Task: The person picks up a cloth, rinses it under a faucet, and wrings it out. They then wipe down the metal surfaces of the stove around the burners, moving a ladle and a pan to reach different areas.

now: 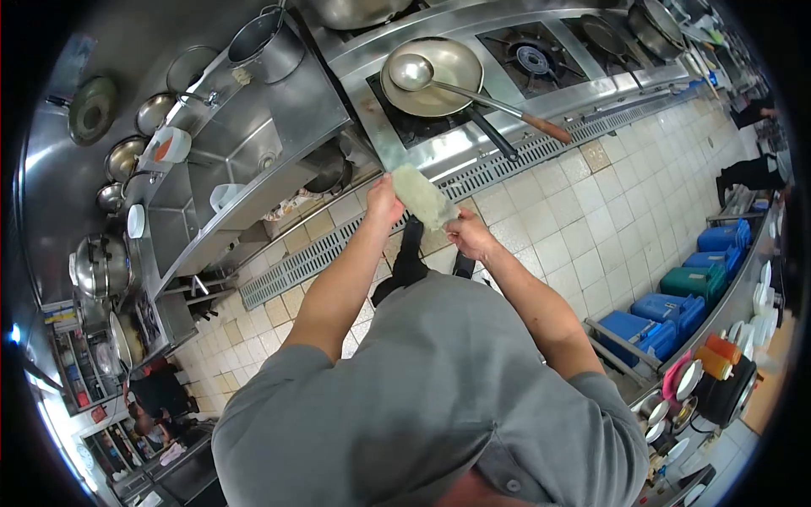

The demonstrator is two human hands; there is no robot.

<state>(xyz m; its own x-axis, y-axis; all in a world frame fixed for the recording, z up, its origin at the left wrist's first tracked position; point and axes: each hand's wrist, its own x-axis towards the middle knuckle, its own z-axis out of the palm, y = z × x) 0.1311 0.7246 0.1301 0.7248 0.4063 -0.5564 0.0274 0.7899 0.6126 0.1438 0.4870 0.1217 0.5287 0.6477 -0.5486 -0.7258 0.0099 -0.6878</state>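
So there's a wok [432,76] with a ladle [473,89] resting in it on the stove [507,51] up at 12 o'clock, a floor drain grate [338,245] running below it, and blue crates [676,317] over at 3 o'clock, nothing between the hands and the stove. Both arms are stretched forward, left hand [383,203] and right hand [469,237] each closed on an end of a pale cloth [420,196] held taut just above center. Can't make out the fingers much, and the legs are mostly hidden behind the grey shirt [439,397].
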